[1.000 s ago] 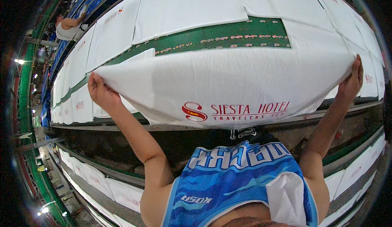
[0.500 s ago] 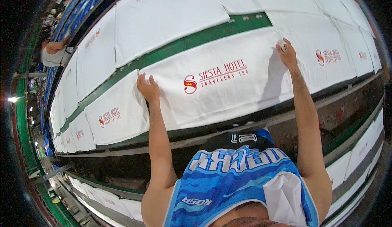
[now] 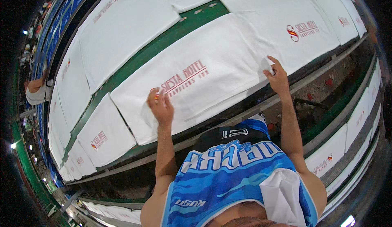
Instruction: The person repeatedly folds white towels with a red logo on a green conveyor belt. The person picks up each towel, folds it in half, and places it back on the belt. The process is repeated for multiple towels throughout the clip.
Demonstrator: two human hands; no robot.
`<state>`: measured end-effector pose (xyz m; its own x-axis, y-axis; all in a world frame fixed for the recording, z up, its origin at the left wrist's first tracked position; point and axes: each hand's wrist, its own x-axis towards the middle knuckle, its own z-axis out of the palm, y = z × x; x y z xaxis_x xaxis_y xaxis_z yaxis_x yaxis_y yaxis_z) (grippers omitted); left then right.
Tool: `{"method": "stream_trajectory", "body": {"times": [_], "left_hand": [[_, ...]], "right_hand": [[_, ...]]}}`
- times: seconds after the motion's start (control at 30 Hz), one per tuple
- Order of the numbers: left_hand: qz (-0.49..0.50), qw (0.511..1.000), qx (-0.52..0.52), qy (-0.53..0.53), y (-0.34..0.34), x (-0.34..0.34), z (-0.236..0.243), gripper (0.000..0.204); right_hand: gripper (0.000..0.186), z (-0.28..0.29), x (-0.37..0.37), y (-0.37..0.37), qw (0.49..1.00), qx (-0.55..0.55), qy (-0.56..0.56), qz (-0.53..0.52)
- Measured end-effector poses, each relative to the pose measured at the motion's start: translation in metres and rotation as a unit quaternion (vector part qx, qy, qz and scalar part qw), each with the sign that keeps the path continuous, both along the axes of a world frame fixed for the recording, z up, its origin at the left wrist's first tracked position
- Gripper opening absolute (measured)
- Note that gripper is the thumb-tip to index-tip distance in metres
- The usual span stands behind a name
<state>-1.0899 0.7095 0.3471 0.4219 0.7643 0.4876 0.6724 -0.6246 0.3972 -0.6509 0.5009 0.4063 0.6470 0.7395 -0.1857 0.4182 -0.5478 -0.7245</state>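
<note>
A white towel-like cloth (image 3: 212,47) with a red printed logo lies flat before me on a long green table (image 3: 134,70). Over the left part of its print is my left hand (image 3: 160,108), fingers apart and slightly bent, nothing held. My right hand (image 3: 278,79) is near the cloth's lower right edge, thumb and fingers spread and empty. Whether either hand touches the cloth I cannot tell. To the right lies another printed cloth (image 3: 265,21), and a smaller-looking one (image 3: 104,135) is on the left.
A far row of white cloths (image 3: 126,31) lies across the green strip. Behind my body, another table carries more white cloths (image 3: 326,151). A person in a light top (image 3: 38,94) is at the far left. A white rag (image 3: 281,194) hangs from my blue jersey (image 3: 228,178).
Both hands have let go of the cloth's far corners and come down toward me. The cloth now lies flatter, and the view has shifted to the right.
</note>
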Motion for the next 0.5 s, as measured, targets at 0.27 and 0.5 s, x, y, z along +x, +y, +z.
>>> {"method": "stream_trajectory", "body": {"times": [0.27, 0.5], "left_hand": [[-0.26, 0.961, -0.056, -0.079, -0.113, 0.234, 0.025, 0.022], [-0.341, 0.929, -0.126, -0.075, -0.207, 0.389, 0.039, 0.018]], "right_hand": [[0.046, -0.018, 0.04, -0.035, 0.993, 0.089, -0.004, 0.077], [0.031, -0.003, 0.139, -0.149, 0.99, 0.12, 0.004, 0.08]]}}
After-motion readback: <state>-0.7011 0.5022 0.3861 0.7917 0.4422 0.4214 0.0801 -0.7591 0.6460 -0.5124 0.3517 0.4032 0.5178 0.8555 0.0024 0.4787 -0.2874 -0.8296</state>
